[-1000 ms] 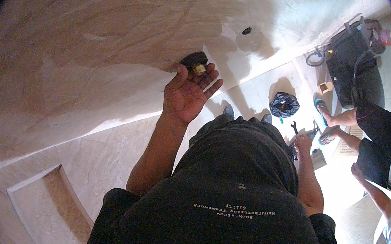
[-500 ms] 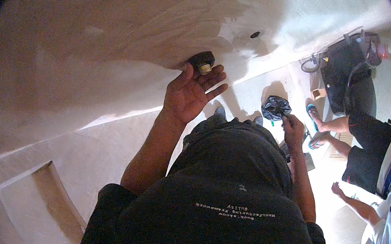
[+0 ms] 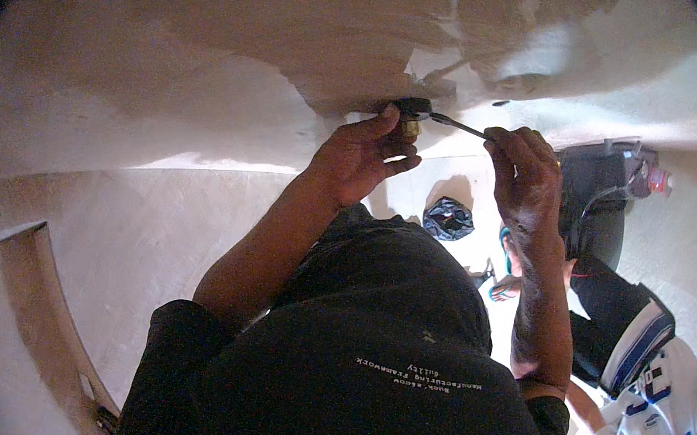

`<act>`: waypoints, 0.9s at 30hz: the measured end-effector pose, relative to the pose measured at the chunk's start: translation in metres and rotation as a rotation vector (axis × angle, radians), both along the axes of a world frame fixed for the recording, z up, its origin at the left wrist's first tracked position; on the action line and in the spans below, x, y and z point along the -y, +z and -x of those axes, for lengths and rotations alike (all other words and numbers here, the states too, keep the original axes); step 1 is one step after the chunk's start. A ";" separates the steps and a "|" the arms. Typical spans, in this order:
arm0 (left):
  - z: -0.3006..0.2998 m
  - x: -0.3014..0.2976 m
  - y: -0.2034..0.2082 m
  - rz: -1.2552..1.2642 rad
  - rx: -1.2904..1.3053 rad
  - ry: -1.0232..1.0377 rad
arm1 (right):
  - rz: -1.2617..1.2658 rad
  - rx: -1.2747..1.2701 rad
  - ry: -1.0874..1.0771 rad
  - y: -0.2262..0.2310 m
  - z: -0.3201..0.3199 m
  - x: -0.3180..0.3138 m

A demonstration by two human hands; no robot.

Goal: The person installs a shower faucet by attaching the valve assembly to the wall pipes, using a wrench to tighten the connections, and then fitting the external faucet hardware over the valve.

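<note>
My left hand [image 3: 356, 161] is raised to the wall, its thumb and fingers around a dark round piece [image 3: 416, 106] with a brass-coloured end [image 3: 411, 131]. Whether that piece is fixed to the wall or held clear of it, I cannot tell. From the right, my right hand [image 3: 528, 175] grips a thin, grey metal tool [image 3: 463, 127] with a slender shaft. Its flatter tip meets the rim of the dark piece or lies just beside it. The tool's exact kind is too small to make out.
The wall [image 3: 236, 71] has patchy brown and pale plaster, with a small dark hole [image 3: 500, 104]. A black plastic bag [image 3: 448, 220] sits on the floor. At right are a large black case-like object [image 3: 601, 202] and a person in a white shirt [image 3: 649, 407]. A rectangular recess [image 3: 47, 301] lies lower left.
My right hand has risen from low by the bag to the wall, bringing the tool to the dark piece. My left fingers have closed in around that piece. The view has shifted.
</note>
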State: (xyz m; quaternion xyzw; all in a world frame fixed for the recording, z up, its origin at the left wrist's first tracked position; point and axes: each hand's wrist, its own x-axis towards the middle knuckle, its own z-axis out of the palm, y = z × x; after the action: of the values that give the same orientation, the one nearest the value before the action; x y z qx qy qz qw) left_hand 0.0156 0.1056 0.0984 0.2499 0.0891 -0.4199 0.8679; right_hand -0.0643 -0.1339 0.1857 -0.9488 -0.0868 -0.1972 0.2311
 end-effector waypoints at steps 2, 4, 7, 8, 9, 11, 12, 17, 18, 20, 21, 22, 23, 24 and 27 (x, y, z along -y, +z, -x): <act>0.001 0.000 -0.003 0.009 0.013 -0.022 | 0.093 0.050 0.037 0.001 -0.008 0.000; 0.003 0.000 -0.003 0.002 0.005 -0.010 | 0.131 0.025 0.067 0.006 -0.011 0.000; 0.005 0.002 0.001 -0.030 -0.013 0.005 | 0.185 -0.019 0.109 0.010 -0.017 -0.001; 0.005 0.002 0.003 -0.050 -0.011 0.006 | 0.206 -0.028 0.116 0.011 -0.018 -0.002; 0.005 0.002 0.005 -0.045 -0.014 0.014 | 0.210 -0.030 0.125 0.011 -0.020 -0.002; 0.005 0.001 0.007 -0.075 -0.029 0.012 | 0.222 -0.039 0.129 0.010 -0.022 -0.003; 0.005 0.000 0.007 -0.074 -0.029 0.018 | 0.224 -0.038 0.135 0.012 -0.024 -0.004; 0.007 -0.004 0.015 -0.084 -0.002 -0.006 | 0.198 -0.139 0.119 0.023 -0.026 -0.011; 0.007 -0.005 0.015 -0.084 0.000 -0.005 | 0.199 -0.138 0.120 0.023 -0.026 -0.010; 0.007 -0.007 0.013 -0.058 0.034 -0.015 | 0.177 -0.200 0.127 0.021 -0.029 -0.008; 0.006 -0.008 0.012 -0.057 0.037 -0.014 | 0.177 -0.197 0.127 0.021 -0.030 -0.008; 0.006 -0.009 0.011 -0.054 0.046 -0.027 | 0.226 -0.202 0.136 0.021 -0.032 -0.008; 0.007 -0.009 0.011 -0.054 0.052 -0.040 | 0.271 -0.211 0.146 0.021 -0.032 -0.007; 0.008 -0.010 0.012 -0.057 0.052 -0.041 | 0.268 -0.212 0.145 0.023 -0.032 -0.009; 0.011 -0.011 0.015 -0.034 0.051 -0.035 | 0.388 -0.172 0.153 0.024 -0.034 -0.012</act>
State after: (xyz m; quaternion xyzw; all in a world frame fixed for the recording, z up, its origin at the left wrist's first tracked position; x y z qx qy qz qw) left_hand 0.0048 0.1170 0.1139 0.2767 0.0694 -0.4271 0.8580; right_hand -0.0304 -0.1215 0.2093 -0.9794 -0.1749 -0.0770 0.0652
